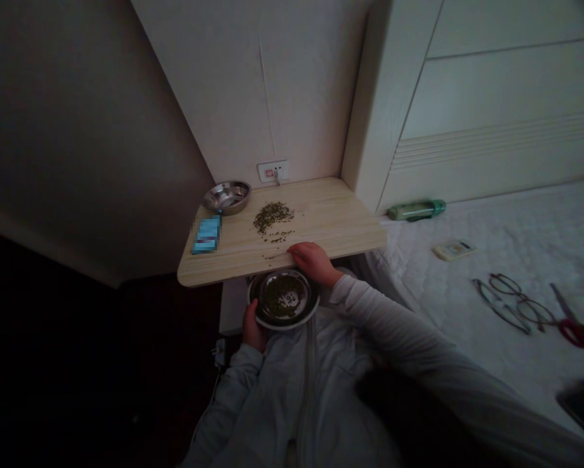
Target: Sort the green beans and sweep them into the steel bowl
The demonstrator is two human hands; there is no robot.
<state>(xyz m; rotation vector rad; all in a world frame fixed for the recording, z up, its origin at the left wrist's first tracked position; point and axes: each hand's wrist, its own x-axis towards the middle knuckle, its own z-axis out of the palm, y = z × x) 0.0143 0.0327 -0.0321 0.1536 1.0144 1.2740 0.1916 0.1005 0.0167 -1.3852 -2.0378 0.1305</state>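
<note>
My left hand (253,325) grips the rim of a steel bowl (308,311) holding small green beans (282,300), kept just under the front edge of a light wooden table (330,224). My right hand (314,260) rests at that front edge, fingers curled and pressed together over the tabletop, right above the bowl. A loose pile of the same green beans (272,216) lies in the middle of the table, with a few scattered toward my right hand.
An empty steel bowl (227,196) stands at the table's back left, a blue box (206,234) beside it. A wall socket (273,171) sits behind. On the white bed to the right lie a green bottle (416,209), a remote (453,249), glasses (508,300) and red scissors (578,328).
</note>
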